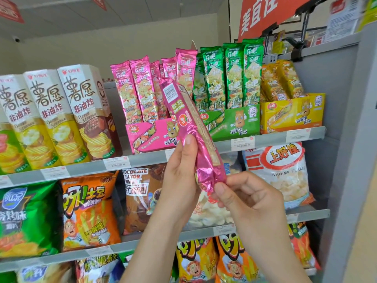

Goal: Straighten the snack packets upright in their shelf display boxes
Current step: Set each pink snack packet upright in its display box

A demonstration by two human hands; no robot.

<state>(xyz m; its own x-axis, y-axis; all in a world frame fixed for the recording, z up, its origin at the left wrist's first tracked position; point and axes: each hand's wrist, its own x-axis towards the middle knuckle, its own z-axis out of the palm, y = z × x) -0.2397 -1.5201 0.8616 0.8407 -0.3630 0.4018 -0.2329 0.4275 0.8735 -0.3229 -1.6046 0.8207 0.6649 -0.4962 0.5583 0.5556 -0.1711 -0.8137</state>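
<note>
Right hand (248, 203) pinches, left hand (179, 172) grips the pink packet (191, 127), held before the pink box (146, 135), top leaning left.

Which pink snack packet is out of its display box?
The tilted pink packet that the left hand grips and the right hand pinches at its lower end; the other pink packets stand in the pink display box.

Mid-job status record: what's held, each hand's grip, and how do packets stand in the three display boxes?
held: pink packet, tilted, out of its box
left hand: grips packet's lower half
right hand: pinches packet's bottom end
pink box: packets standing, uneven heights
green box: packets upright
yellow box: packets standing, leaning slightly
</note>
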